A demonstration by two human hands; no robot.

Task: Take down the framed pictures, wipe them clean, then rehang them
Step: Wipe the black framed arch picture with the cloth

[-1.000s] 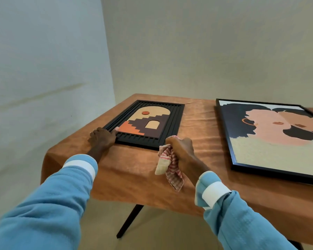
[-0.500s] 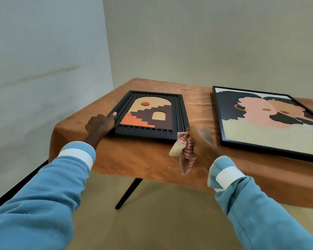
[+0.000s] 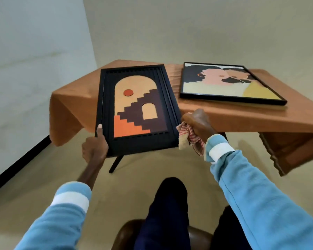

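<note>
A small black-framed picture (image 3: pixel 136 109) of an arch and orange steps is lifted off the table and tilted toward me. My left hand (image 3: pixel 94 148) grips its lower left corner, thumb lying on the front of the frame. My right hand (image 3: pixel 197 123) holds the lower right edge while also clutching a red-and-white striped cloth (image 3: pixel 188 139), which hangs below it. A larger black-framed picture (image 3: pixel 229 83) of two faces lies flat on the table.
The table (image 3: pixel 242 116) is draped in an orange-brown cloth, with a dark leg (image 3: pixel 116 163) showing below. Pale walls meet in the corner behind. My dark trouser legs (image 3: pixel 168 210) and a brown seat (image 3: pixel 126 233) are at the bottom, over a beige floor.
The small picture has been lifted from the table and pulled toward me, now held by both hands. My right hand moved from the table edge onto the frame. My view dropped back and lower.
</note>
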